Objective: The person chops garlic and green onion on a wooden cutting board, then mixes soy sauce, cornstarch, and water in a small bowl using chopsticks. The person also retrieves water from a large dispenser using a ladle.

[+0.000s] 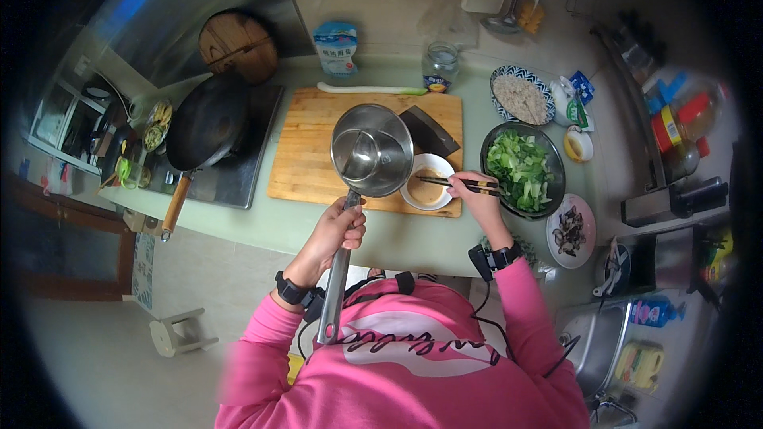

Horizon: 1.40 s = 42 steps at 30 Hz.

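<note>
My left hand (340, 232) grips the long handle of a stainless steel ladle (372, 150), its wide bowl held above the wooden cutting board (304, 155). Some clear liquid seems to lie in the bowl, though reflections make this hard to tell. In my right hand (474, 187) is a pair of dark chopsticks (441, 181), their tips dipped into a small white bowl (450, 195). Pale brown liquid (426, 192) fills part of that bowl, which stands at the board's front right. Behind it lies a dark cleaver blade (430, 131), partly covered by the ladle.
A black wok (208, 119) sits on the cooktop (253, 158) at left. Along the board's back edge lies a leek or large scallion (369, 89). To the right stand a bowl of chopped greens (517, 170), a patterned dish (498, 80) and a plate of dark pieces (572, 257).
</note>
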Available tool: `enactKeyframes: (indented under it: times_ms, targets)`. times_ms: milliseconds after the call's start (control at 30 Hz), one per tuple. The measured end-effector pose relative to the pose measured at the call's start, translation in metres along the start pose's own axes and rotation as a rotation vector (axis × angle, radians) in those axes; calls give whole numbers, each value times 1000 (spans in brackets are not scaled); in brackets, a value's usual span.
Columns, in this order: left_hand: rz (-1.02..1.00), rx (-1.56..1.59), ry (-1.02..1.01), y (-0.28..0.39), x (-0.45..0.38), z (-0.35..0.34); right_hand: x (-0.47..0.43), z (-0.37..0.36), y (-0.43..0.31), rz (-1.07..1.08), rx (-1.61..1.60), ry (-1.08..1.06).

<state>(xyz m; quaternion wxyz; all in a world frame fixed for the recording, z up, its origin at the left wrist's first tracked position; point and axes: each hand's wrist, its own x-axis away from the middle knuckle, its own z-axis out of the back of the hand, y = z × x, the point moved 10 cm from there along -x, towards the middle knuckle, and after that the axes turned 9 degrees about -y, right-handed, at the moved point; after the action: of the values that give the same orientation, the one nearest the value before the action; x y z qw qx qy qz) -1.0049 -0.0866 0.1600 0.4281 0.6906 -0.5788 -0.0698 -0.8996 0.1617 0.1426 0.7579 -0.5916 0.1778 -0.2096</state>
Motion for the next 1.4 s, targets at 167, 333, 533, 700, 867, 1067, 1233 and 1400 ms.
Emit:
enactKeyframes:
  times_ms: [167,333,533,700,867,1067,1233,1400]
  targets:
    - [-1,-15,10,-2,-1,-1,1,5,-12,71,78,59]
    - [-8,-19,-15,-2,-8,-4,3,12,-7,36,-32,142]
    - [-21,-67,-14,-1,-15,-6,1,7,-2,20,-48,82]
    - [-25,-94,-11,0,-19,-9,0,-9,7,-45,-34,-85]
    - [-18,-103,21,-2,-20,-6,2,15,8,-22,-70,108]
    - [-35,-114,27,1,-22,-9,1,-4,11,-17,-93,-21]
    - [-13,-61,-11,7,-18,-14,4,1,21,-105,-129,14]
    - [8,36,-59,9,-15,-16,12,2,29,-177,-176,-22]
